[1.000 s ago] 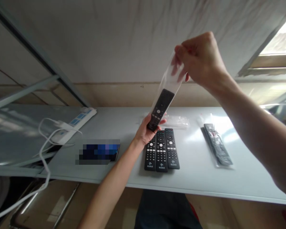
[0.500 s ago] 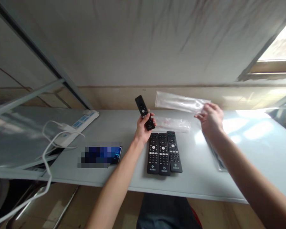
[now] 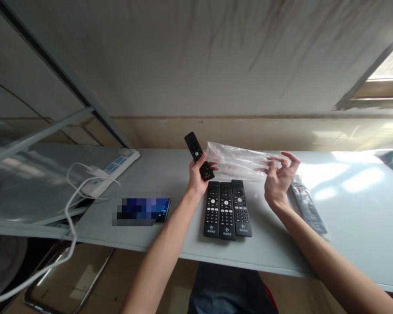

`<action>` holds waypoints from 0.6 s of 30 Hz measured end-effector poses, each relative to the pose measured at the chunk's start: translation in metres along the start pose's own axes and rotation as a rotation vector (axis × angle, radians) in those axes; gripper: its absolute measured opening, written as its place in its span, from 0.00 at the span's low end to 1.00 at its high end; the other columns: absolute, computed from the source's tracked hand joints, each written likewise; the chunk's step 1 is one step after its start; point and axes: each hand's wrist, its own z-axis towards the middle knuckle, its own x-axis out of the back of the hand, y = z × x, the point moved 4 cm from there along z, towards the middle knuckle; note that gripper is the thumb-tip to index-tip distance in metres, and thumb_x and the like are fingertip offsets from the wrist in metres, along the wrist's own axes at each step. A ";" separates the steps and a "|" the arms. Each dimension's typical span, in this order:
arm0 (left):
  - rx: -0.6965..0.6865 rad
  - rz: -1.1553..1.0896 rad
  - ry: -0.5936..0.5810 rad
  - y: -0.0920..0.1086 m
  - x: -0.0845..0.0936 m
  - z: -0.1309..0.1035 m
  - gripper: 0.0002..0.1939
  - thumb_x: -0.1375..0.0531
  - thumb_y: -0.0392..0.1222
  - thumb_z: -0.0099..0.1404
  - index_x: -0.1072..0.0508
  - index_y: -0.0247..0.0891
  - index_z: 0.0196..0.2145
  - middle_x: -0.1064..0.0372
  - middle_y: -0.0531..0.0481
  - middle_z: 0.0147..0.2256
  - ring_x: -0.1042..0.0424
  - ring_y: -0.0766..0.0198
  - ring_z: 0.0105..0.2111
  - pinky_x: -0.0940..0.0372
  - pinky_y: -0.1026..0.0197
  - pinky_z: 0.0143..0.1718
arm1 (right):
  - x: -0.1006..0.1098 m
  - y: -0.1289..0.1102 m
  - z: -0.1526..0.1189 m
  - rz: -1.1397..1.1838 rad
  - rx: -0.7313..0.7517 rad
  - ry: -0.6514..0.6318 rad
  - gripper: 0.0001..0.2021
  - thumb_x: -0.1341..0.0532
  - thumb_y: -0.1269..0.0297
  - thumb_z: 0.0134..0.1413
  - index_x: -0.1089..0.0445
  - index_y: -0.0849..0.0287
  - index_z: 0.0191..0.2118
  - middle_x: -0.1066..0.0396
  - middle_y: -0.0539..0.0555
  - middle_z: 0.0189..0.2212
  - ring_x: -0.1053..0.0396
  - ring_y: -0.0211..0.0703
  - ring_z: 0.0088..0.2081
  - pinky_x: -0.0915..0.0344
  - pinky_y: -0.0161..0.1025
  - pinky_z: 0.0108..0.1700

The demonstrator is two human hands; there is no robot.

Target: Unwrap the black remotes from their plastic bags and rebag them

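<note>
A black remote control (image 3: 194, 146) is tilted in my left hand (image 3: 198, 176), with the fingers wrapped round its lower half. My right hand (image 3: 280, 176) has its fingers at the right end of a clear plastic bag (image 3: 236, 152), which stretches across toward the left hand. Some of its fingers are raised; the bag's end sits between the thumb and the others. Three more black remote controls (image 3: 226, 213) lie side by side on the table below the bag. A remote in a clear bag (image 3: 308, 207) lies beyond my right forearm.
The grey table (image 3: 275, 253) runs along a wall (image 3: 183, 65). At the left are a white power strip (image 3: 113, 172) with a white cable (image 3: 72, 235) hanging over the edge, and a phone (image 3: 162, 210) with a blurred screen. Another clear bag lies behind the held one.
My right hand has moved left and down, bringing the clear plastic bag close to the remote in my left hand. The bagged remote at the right shows more. My left hand stays nearly in place.
</note>
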 end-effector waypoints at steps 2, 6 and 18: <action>-0.037 -0.002 -0.033 0.002 -0.001 -0.001 0.24 0.20 0.49 0.52 0.28 0.38 0.36 0.23 0.54 0.33 0.18 0.63 0.31 0.28 0.65 0.28 | 0.003 0.004 0.003 -0.037 0.005 0.010 0.21 0.40 0.59 0.65 0.45 0.46 0.59 0.31 0.55 0.51 0.25 0.47 0.43 0.19 0.51 0.43; -0.128 0.025 -0.090 0.011 0.001 -0.002 0.25 0.22 0.53 0.55 0.32 0.40 0.32 0.31 0.59 0.26 0.29 0.70 0.20 0.35 0.65 0.20 | 0.009 0.019 0.010 -0.148 -0.026 -0.003 0.23 0.40 0.60 0.63 0.44 0.46 0.62 0.33 0.56 0.52 0.25 0.43 0.39 0.22 0.46 0.40; 0.045 0.144 -0.259 -0.012 -0.005 -0.005 0.27 0.31 0.67 0.65 0.26 0.37 0.37 0.25 0.51 0.32 0.26 0.67 0.28 0.33 0.66 0.26 | -0.008 -0.011 -0.003 -0.514 0.248 -0.325 0.11 0.41 0.58 0.68 0.25 0.52 0.51 0.34 0.64 0.60 0.40 0.65 0.67 0.43 0.70 0.68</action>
